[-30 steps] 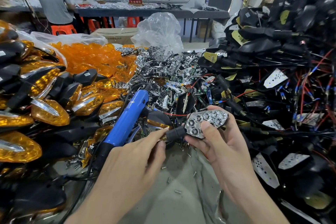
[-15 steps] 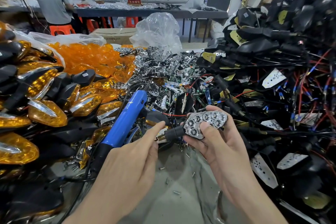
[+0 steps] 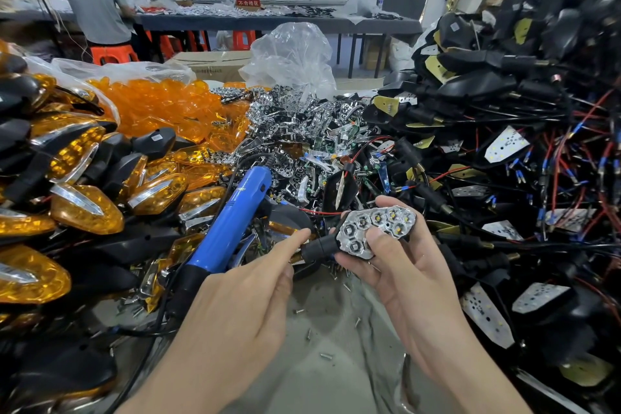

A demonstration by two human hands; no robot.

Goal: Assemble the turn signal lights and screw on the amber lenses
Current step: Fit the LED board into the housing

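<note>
Head view, grey bench [image 3: 322,363] w/ loose screws [image 3: 326,356], crowded workshop bkgd

The turn signal light [image 3: 374,228] in my right hand [image 3: 400,279] has a silver reflector face patterned with hexagonal cells and a black stem. My left hand [image 3: 235,309] lies by the blue screwdriver [image 3: 232,225] (its lower grip is black). Toward the desk's far left corner, the loose lenses [image 3: 158,104] are clear amber. The housings [image 3: 504,84] heaped along the right edge are black, strung with red, blue and black wires [image 3: 554,165]. The desk [image 3: 322,363] is grey.
</note>
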